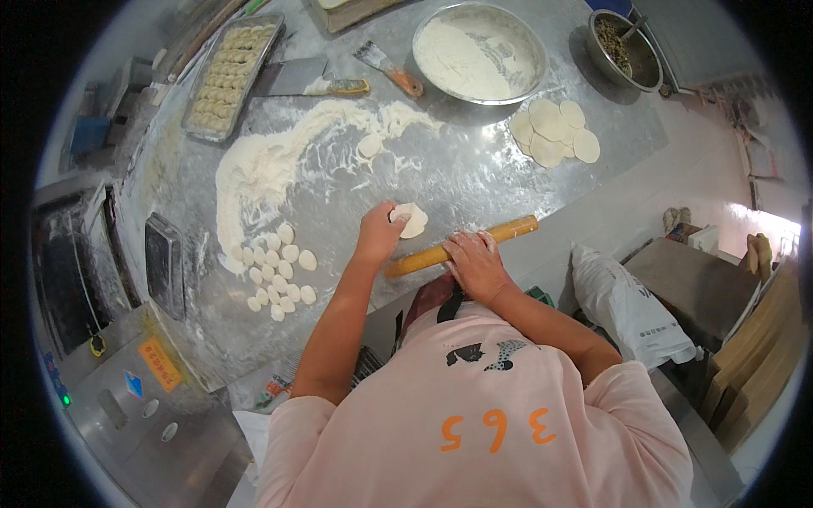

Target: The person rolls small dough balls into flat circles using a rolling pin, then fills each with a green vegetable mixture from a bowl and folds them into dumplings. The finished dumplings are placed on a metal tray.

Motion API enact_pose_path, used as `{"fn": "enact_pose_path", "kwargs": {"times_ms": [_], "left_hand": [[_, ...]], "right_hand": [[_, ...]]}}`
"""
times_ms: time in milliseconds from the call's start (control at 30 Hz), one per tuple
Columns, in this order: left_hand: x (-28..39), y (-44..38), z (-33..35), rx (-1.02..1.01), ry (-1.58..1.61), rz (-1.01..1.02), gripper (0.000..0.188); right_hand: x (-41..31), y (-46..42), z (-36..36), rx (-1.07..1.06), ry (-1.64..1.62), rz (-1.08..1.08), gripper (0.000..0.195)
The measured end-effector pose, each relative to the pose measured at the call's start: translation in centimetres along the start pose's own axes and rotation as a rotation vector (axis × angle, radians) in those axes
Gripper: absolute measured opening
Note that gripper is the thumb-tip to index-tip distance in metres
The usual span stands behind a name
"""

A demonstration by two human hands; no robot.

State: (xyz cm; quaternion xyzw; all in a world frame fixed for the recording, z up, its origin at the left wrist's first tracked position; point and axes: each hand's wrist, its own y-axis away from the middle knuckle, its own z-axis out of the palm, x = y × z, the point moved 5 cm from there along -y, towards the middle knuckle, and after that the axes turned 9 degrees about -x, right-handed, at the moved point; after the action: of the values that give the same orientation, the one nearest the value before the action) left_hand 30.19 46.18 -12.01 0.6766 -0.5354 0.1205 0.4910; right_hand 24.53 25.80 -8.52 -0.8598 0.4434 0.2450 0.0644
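Between the thumb and fingers of my left hand [381, 232] is the edge of a small dough wrapper [411, 220] above the metal worktop [444, 171]. My right hand [475, 260] rests over a wooden rolling pin [422, 260], which lies slantwise near the worktop's front edge. Several small dough pieces [279, 270] are grouped left of my left forearm. One flattened dough piece [369, 146] lies by the spread of loose flour [267, 159]. Farther right, rolled wrappers [551, 127] overlap in a loose pile.
At the back stand a steel bowl of flour [470, 57] and a bowl of filling [613, 47] with a spoon. A dough scraper [295, 77] and a wooden-handled scraper [397, 73] lie nearby. Filled dumplings sit in a tray [190, 127]. A dark scale-like box [164, 267] is at left.
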Motion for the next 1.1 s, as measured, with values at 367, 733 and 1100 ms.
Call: {"fn": "enact_pose_path", "kwargs": {"times_ms": [367, 733, 1100], "left_hand": [[2.8, -1.1, -0.6, -0.07, -0.368, 0.111, 0.02], [3.4, -1.0, -0.1, -0.097, -0.398, 0.155, 0.016], [1.3, -0.9, 1.1, -0.158, 0.496, -0.167, 0.023]], "right_hand": [[1.8, -11.0, -1.5, 0.116, 0.104, 0.07, 0.049], [0.1, -5.0, -0.5, -0.041, 0.105, 0.024, 0.055], [1.2, -0.5, 2.0, -0.065, 0.073, -0.14, 0.05]]}}
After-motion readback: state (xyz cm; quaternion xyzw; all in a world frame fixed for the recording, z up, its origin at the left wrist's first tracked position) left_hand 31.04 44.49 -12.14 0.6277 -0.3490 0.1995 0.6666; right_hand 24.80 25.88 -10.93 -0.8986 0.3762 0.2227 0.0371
